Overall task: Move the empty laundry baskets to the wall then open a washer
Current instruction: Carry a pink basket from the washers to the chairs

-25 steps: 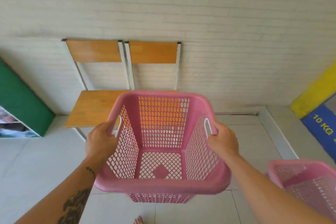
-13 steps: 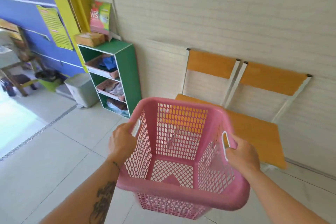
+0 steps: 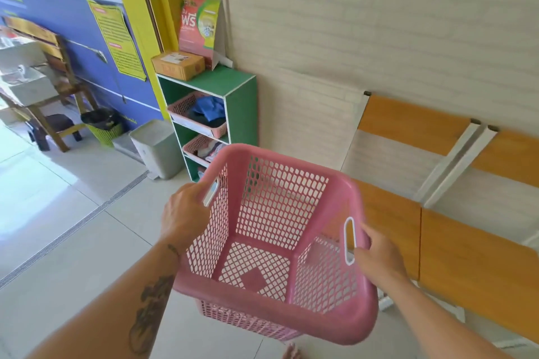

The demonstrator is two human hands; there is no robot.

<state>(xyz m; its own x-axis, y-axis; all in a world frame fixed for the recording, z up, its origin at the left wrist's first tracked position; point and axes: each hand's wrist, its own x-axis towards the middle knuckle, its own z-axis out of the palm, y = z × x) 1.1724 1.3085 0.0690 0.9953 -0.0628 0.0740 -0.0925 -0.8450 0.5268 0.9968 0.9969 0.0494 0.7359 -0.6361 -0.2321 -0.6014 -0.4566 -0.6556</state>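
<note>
Empty pink plastic laundry basket [image 3: 280, 242] with lattice sides and white-rimmed handle slots, held in the air, tilted, above the tiled floor near the pale brick wall [image 3: 364, 32].

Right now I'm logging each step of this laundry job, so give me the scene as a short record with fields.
held item: pink laundry basket, carried off the floor
contents: empty
left hand: fingers closed on the left handle
right hand: fingers closed on the right handle
ahead: bare wall strip between green shelf unit and wooden chairs
on shelf: small pink baskets with clothes
washer: not in view
</note>
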